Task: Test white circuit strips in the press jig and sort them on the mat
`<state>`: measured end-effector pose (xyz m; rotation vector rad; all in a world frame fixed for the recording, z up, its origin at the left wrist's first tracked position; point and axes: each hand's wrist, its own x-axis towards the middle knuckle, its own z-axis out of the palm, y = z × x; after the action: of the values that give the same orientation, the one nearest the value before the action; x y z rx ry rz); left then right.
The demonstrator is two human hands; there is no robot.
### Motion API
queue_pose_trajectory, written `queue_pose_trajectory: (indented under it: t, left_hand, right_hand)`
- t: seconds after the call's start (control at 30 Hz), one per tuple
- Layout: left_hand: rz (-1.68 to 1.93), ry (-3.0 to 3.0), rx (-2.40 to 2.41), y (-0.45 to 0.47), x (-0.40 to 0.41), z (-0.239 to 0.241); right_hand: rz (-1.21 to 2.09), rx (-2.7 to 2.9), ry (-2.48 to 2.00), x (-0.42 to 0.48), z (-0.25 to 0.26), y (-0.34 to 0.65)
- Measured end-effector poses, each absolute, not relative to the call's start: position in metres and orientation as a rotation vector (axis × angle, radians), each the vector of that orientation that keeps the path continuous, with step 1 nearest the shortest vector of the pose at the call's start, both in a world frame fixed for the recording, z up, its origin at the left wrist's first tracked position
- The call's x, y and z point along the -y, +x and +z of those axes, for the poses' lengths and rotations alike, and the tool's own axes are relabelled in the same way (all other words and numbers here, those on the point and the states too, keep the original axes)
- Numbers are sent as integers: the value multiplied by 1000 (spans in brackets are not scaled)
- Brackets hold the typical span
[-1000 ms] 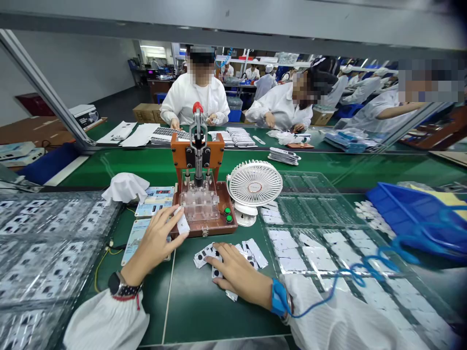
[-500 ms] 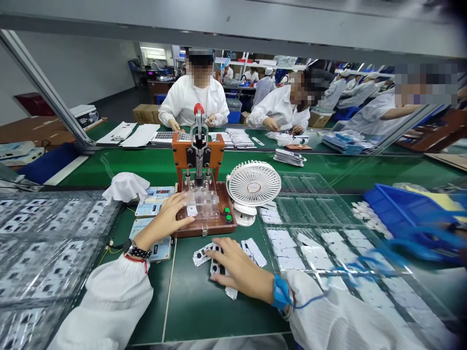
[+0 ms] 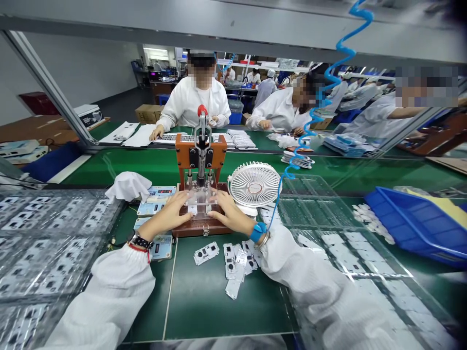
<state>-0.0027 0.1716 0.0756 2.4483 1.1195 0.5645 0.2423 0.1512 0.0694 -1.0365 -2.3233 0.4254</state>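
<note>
The orange and brown press with a silver metal handle and a red knob (image 3: 201,160) stands up straight near the far edge of the green counter (image 3: 219,316). Its brown box bottom (image 3: 189,229) sits flat, with a small silver latch (image 3: 206,230) on the front edge. Low in the press is a see-through plastic block (image 3: 202,197). One small, flat white piece (image 3: 194,209) shows at the block's front left, partly covered

Left hand (image 3: 171,210) and right hand (image 3: 230,210) are held forward, just apart, each thumb (image 3: 183,218) parted from its fingers (image 3: 179,198) and pointing toward the other hand; behind them, sleeved forearms (image 3: 105,291) spread outward.
</note>
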Motion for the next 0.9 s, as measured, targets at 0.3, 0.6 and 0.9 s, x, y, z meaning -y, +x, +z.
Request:
queue_pose_trajectory:
  t: [0.3, 0.6, 0.9]
  left_hand:
    - [615, 2441, -1093, -3, -171, 72]
    - [485, 2518, -1209, -9, -168, 67]
    - [446, 2641, -1203, -8, -168, 80]
  right_hand:
    - [361, 2356, -1134, -154, 70, 244]
    - [382, 2446, -1158, -159, 79, 245]
    - [302, 2496, -1106, -164, 78, 248]
